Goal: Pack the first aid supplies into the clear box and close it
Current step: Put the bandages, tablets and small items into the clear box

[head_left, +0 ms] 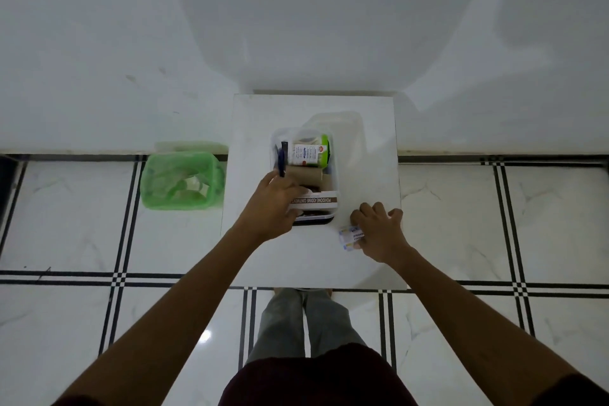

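Observation:
The clear box (pixel 333 155) stands open in the middle of the small white table (pixel 263 260). Inside it lie a white and green packet (pixel 309 153), a beige bandage roll (pixel 304 175) and dark-handled scissors (pixel 281 163). A white and brown povidone-iodine ointment carton (pixel 321 200) rests across the box's near end, and my left hand (pixel 272 204) grips its left side. My right hand (pixel 379 231) presses down on small blue and white adhesive bandage strips (pixel 349 236) lying on the table to the right of the box. The clear lid (pixel 346 123) lies behind the box.
A green plastic basket (pixel 181 180) with a liner sits on the floor left of the table. A white wall rises just behind the table. My legs (pixel 303 320) stand at the table's near edge on a tiled floor.

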